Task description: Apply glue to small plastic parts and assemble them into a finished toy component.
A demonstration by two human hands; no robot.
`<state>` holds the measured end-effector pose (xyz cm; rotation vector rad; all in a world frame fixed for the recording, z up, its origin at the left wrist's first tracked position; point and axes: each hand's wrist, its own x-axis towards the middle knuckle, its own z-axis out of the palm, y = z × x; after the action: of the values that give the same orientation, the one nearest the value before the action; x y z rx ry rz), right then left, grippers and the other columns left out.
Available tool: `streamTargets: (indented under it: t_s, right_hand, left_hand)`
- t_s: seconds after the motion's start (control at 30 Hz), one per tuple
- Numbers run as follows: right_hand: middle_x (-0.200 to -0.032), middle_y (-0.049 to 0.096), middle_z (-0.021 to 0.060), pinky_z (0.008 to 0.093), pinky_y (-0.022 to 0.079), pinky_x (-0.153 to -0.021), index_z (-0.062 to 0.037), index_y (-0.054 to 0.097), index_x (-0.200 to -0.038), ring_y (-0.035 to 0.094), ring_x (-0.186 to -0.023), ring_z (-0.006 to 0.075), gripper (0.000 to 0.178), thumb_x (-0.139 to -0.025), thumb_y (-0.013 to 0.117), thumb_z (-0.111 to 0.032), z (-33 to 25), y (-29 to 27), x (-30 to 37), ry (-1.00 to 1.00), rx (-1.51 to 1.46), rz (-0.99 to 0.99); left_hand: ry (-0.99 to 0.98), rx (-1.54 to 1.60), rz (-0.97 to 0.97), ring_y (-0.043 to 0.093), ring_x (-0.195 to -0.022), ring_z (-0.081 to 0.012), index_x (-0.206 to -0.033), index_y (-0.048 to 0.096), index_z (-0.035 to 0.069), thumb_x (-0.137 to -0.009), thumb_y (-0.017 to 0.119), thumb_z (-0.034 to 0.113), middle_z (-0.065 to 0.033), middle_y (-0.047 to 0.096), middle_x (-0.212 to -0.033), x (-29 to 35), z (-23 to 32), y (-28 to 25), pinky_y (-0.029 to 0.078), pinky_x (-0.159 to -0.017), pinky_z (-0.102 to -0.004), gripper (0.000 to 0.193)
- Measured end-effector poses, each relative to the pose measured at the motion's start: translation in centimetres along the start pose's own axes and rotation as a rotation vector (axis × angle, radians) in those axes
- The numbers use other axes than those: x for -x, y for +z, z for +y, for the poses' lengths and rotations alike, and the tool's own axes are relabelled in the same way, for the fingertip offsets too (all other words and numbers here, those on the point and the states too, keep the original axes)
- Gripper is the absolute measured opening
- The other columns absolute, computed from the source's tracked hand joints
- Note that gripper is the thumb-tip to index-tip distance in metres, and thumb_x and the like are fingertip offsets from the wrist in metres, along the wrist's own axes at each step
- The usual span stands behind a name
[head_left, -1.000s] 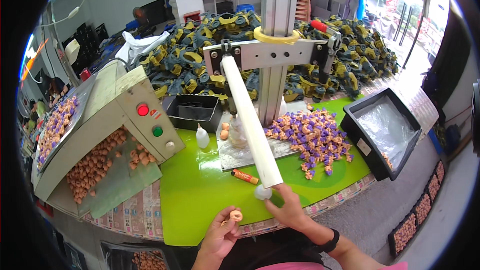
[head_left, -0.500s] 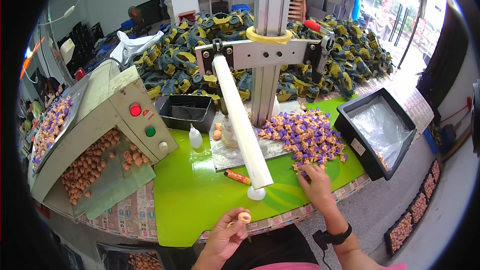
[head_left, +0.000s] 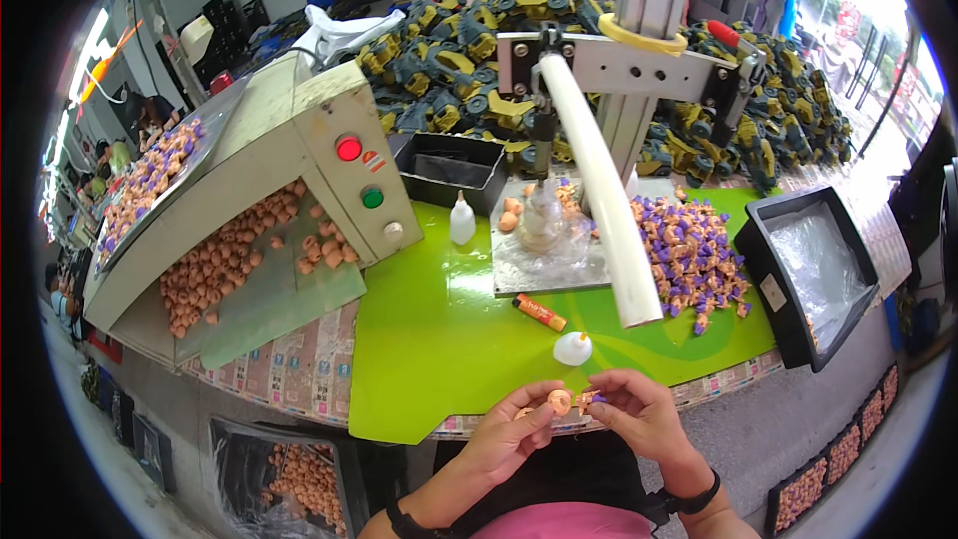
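In front of my lap, just off the near table edge, my two hands meet. My left hand (head_left: pixel 507 439) pinches a small peach-orange hollow toy head (head_left: pixel 560 401) between thumb and fingers. A second orange piece (head_left: pixel 524 412) shows partly behind its fingers. Close to the head, my right hand (head_left: pixel 641 417) holds a small purple-and-orange figure body (head_left: pixel 590 402) by its purple part. The two parts are almost touching; whether they are joined I cannot tell. A heap of such bodies (head_left: pixel 684 255) lies on the green mat (head_left: pixel 419 339), right of the lever press.
The press's long white lever (head_left: pixel 604 190) slants toward me over the mat. White squeeze bottles (head_left: pixel 573 348) (head_left: pixel 462 222) and an orange tube (head_left: pixel 539 312) stand about. At left, a machine (head_left: pixel 329 140) has heads in its opening. A black bin (head_left: pixel 833 269) stands right.
My right hand has left the heap with a figure body and come to my left hand. The left hand has risen slightly with the head. My view has swung left and downward.
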<state>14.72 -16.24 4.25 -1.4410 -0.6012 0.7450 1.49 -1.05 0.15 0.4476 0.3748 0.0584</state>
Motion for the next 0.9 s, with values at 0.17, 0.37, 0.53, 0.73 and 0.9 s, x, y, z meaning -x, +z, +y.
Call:
streamTargets:
  t_s: [0.17,0.37,0.53,0.73,0.9]
  right_hand:
    - [-0.089,0.066,0.0089,0.0248,0.053,-0.066,-0.0006,0.068,-0.099,0.066,-0.074,0.0131,0.019,-0.081,0.072,-0.002,0.0,0.4,0.1,-0.137,0.25,-0.035]
    - [-0.081,0.067,0.01,0.0263,0.051,-0.06,-0.0009,0.07,-0.095,0.065,-0.068,0.017,0.018,-0.077,0.074,-0.004,-1.8,0.6,0.5,-0.284,0.535,-0.034]
    - [-0.078,0.066,0.0091,0.0276,0.05,-0.057,-0.0019,0.07,-0.094,0.064,-0.065,0.0169,0.019,-0.076,0.075,-0.005,-0.4,0.5,-0.1,-0.3,0.459,-0.04]
    - [-0.077,0.065,0.0096,0.0286,0.049,-0.057,-0.0025,0.069,-0.095,0.064,-0.066,0.0198,0.021,-0.076,0.075,-0.007,0.0,0.5,-0.2,-0.442,0.544,-0.057]
    - [-0.079,0.064,0.0095,0.0313,0.05,-0.059,-0.0033,0.069,-0.096,0.064,-0.069,0.0225,0.022,-0.077,0.075,-0.011,-3.6,-0.1,-2.1,-0.507,0.712,-0.224]
  left_hand:
    - [0.007,-0.067,-0.009,0.044,-0.062,-0.0066,-0.119,0.058,0.005,-0.089,0.065,0.011,-0.0031,0.062,-0.098,0.4,-0.4,-0.6,0.04,-0.057,-0.021,0.032]
    - [0.143,-0.416,0.17,0.049,-0.062,-0.0034,-0.109,0.064,0.004,-0.083,0.074,0.012,0.0011,0.061,-0.083,0.4,-1.0,0.6,0.038,-0.051,-0.0152,0.029]
    - [0.196,-0.376,0.135,0.05,-0.061,-0.0036,-0.104,0.065,0.003,-0.081,0.076,0.012,-0.0005,0.062,-0.083,0.4,-1.0,0.5,0.039,-0.05,-0.015,0.027]
    - [0.058,-0.188,0.077,0.046,-0.058,-0.0042,-0.105,0.063,0.003,-0.082,0.075,0.012,-0.0031,0.062,-0.086,0.4,-0.7,0.0,0.036,-0.048,-0.0173,0.027]
    - [0.034,-0.113,-0.002,0.041,-0.055,-0.0041,-0.111,0.06,0.003,-0.089,0.067,0.015,-0.0009,0.06,-0.086,0.9,0.0,0.1,0.034,-0.049,-0.0185,0.026]
